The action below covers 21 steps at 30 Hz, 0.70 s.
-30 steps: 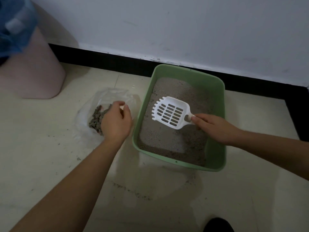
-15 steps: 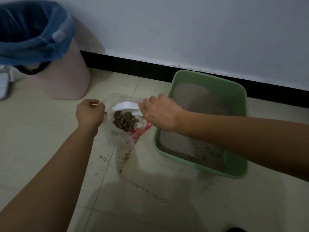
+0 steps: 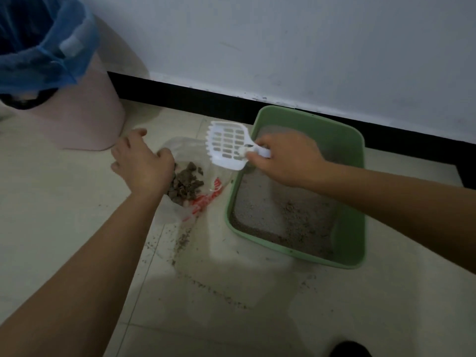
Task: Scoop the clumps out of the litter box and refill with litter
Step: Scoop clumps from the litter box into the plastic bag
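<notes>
A green litter box with grey litter stands on the floor by the wall. To its left lies a clear plastic bag with red print, holding a pile of dark clumps. My right hand grips the handle of a white slotted scoop, which hangs empty over the gap between bag and box. My left hand holds the bag's left edge, fingers curled on the plastic.
A pink bin with a blue liner stands at the far left by the wall. Spilled litter grains are scattered on the tiles in front of the bag and box. A dark shoe tip shows at the bottom edge.
The scoop went from the box over to the bag and now sits lifted, empty, beside the box's left rim. My left hand shifted along the bag's edge.
</notes>
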Available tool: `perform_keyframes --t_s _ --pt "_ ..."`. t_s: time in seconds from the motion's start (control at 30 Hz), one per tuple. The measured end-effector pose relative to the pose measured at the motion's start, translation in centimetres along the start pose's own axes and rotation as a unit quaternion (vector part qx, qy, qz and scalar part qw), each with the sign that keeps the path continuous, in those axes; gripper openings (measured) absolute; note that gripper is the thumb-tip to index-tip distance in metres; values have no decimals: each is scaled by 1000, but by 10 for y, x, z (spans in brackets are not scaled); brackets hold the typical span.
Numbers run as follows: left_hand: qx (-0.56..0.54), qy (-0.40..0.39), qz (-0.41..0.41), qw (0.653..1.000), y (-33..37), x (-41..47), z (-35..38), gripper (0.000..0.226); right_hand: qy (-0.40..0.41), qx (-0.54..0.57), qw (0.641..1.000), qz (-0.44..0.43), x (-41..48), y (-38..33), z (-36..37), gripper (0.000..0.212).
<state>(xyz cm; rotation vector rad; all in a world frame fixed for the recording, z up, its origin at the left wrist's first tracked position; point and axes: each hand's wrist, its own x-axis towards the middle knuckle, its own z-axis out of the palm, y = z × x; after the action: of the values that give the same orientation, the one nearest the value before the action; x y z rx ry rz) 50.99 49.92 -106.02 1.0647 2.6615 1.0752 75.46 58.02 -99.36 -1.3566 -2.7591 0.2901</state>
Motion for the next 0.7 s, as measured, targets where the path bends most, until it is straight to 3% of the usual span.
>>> perform_keyframes --t_s 0.1,0.2,0.33,0.43,0.53,0.7 --pt "15 30 139 990 31 -25 16 52 22 -64 996 63 -36 43 -25 49" --pt "-31 -28 208 977 48 -48 39 48 -25 -212 973 91 -70 75 -38 54" --pt "20 -172 170 970 53 -86 75 52 -172 -262 941 124 -112 99 -39 53" --pt "77 -209 153 963 44 -102 91 52 -220 -257 932 131 -129 105 -28 52" --pt "74 -197 168 963 43 -103 97 41 -178 -267 942 96 -132 112 -21 56" --pt "41 -199 134 970 47 -103 97 38 -65 -296 951 -56 -117 110 -17 59"
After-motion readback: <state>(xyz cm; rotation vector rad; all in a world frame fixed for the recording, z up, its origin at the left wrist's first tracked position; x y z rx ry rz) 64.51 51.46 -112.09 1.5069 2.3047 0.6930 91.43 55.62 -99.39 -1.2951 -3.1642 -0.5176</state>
